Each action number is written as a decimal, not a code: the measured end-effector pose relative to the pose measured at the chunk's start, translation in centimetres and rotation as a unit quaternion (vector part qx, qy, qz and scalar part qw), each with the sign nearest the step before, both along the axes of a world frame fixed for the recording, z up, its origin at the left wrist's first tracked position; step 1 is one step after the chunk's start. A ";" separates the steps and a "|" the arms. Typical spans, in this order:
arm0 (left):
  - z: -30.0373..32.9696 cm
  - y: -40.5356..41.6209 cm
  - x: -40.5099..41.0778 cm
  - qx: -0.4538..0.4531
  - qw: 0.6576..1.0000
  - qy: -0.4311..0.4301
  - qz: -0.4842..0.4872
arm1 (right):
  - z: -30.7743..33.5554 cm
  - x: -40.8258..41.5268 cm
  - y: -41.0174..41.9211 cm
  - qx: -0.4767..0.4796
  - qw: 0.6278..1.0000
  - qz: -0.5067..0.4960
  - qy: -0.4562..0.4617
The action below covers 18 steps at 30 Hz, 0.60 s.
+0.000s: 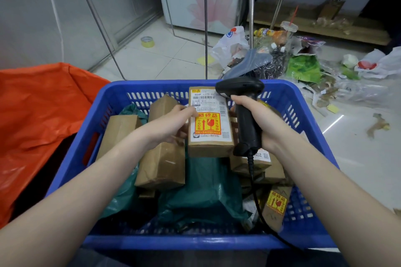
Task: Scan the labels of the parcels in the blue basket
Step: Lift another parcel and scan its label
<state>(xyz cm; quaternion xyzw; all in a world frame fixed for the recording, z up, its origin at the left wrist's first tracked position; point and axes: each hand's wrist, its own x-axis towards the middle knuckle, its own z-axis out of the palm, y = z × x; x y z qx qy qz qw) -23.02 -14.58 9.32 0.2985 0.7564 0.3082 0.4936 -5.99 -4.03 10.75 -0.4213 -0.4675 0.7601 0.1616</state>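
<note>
A blue plastic basket [71,171] sits right in front of me, filled with several cardboard parcels and dark green mailer bags [208,193]. My left hand [171,125] holds a small brown parcel [210,147] upright over the basket, its white label [208,102] and a yellow-red fragile sticker facing me. My right hand [260,121] grips a black corded barcode scanner [243,97], whose head hangs over the label's top right corner. The scanner's cable runs down across the basket's right side.
An orange plastic bag [39,110] lies open to the basket's left. Bags, bottles and wrappers litter the tiled floor [282,56] beyond the basket at right. Metal rack legs [205,28] stand behind it, and a tape roll [147,41] lies on the floor.
</note>
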 end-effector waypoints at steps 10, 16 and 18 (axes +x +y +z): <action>-3.1 -0.3 0.8 -0.095 0.995 -0.017 -0.019 | -3.7 -1.1 -0.9 -0.015 0.995 0.067 -0.077; -4.7 -0.2 0.7 -0.096 0.993 -0.063 0.012 | -4.5 -1.2 -1.0 -0.021 0.992 0.072 -0.098; -4.6 -0.1 0.5 -0.092 0.993 -0.073 0.017 | -4.7 -1.4 -1.0 -0.015 0.991 0.076 -0.104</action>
